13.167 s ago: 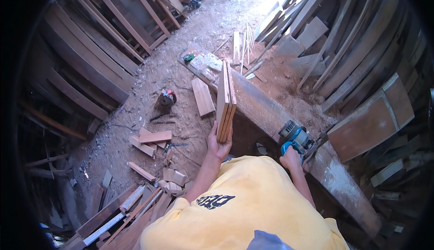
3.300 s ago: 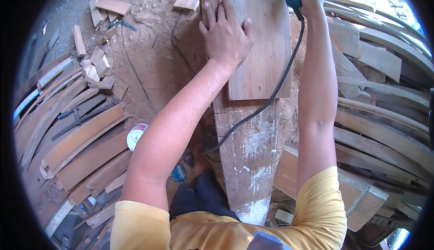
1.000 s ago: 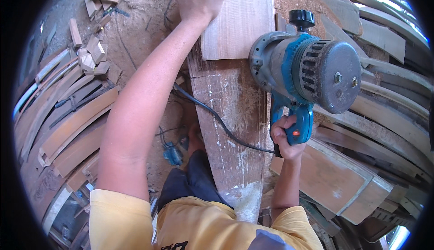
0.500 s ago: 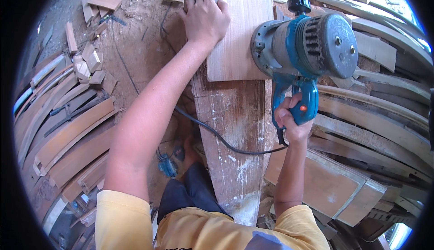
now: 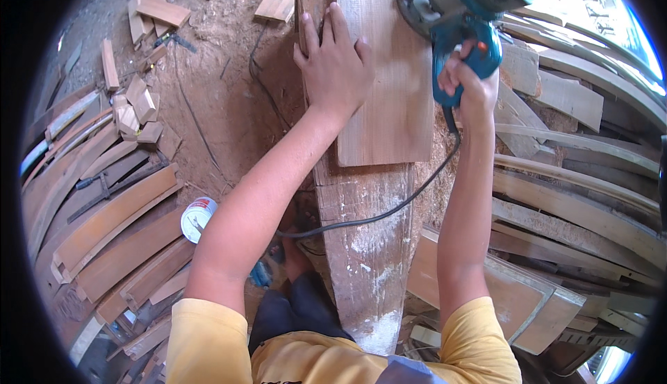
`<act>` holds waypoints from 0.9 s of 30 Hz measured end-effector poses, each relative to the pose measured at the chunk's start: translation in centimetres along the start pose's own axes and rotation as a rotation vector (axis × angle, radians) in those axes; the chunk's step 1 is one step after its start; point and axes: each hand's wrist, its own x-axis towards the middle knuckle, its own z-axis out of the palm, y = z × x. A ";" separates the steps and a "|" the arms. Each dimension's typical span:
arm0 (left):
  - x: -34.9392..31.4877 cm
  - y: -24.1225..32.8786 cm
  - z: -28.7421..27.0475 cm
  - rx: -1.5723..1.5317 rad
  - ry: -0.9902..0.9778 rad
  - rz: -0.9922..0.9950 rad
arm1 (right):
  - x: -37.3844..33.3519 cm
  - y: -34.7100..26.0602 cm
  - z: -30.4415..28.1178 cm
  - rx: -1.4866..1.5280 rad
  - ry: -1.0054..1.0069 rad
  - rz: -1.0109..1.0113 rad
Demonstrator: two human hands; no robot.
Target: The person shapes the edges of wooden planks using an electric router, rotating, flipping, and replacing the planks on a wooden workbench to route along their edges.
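A flat, light-brown wooden board [image 5: 389, 127] lies lengthwise on a long, worn plank [image 5: 368, 245] spattered with white. My left hand [image 5: 339, 71] rests across the board's left edge, its fingers stretched out and spread, the thumb over the top face. My right hand [image 5: 474, 82] is closed round the teal D-shaped handle of a router [image 5: 462, 9], a small orange-red light showing on it. The router's round base sits at the board's right edge, toward the far end; its bit is hidden. From the handle a dark power cord [image 5: 385, 216] loops down across the plank.
Curved wooden pieces [image 5: 577, 196] are stacked on the right, and more curved pieces [image 5: 118, 210] on the left. Offcuts [image 5: 142, 110] lie on the dusty floor at far left. A white round container [image 5: 199, 219] stands beside my left arm. A wooden panel [image 5: 507, 287] leans low on the right.
The router and my right hand have moved farther away along the board's right edge. In the picture the board reaches lower, and the white container has come into sight.
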 end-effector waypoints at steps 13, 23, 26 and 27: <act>3.6 2.6 -2.5 0.004 -0.072 -0.007 | 22.9 -2.0 1.4 -0.085 -0.087 -0.181; 4.9 7.5 -4.1 0.008 -0.092 -0.074 | 17.6 -5.7 -0.8 -0.299 0.251 -0.276; 5.0 7.3 -4.8 0.001 -0.057 -0.048 | 8.6 -7.5 -2.8 -0.325 0.329 -0.156; 4.9 7.3 -4.8 -0.008 -0.065 -0.049 | 4.4 -9.3 -3.3 -0.247 0.317 -0.053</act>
